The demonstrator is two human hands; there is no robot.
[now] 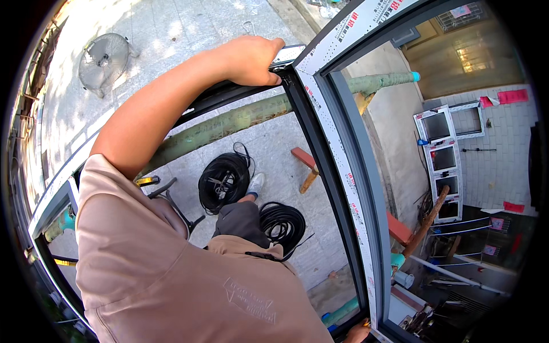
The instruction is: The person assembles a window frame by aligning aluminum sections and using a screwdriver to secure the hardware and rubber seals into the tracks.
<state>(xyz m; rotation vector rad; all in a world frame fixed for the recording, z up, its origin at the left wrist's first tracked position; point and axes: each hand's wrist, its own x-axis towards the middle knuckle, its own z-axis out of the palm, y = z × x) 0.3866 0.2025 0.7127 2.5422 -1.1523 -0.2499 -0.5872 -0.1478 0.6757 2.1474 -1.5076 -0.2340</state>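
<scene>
1. Left hand [251, 59]: fingers curled over the top corner of the grey window frame [334, 148], clamped on it.
2. Right hand [357, 332]: only a sliver at the lower edge, against the frame's bottom corner; grasp cannot be told.
3. Frame: stands upright between the two hands, its taped upright running from the left-hand grip down to the right hand.
4. Below the left-hand grip, on the paving: two black cable coils [224, 182], a green pipe [229, 123].
5. Far left of that grip: fan [104, 60].
</scene>
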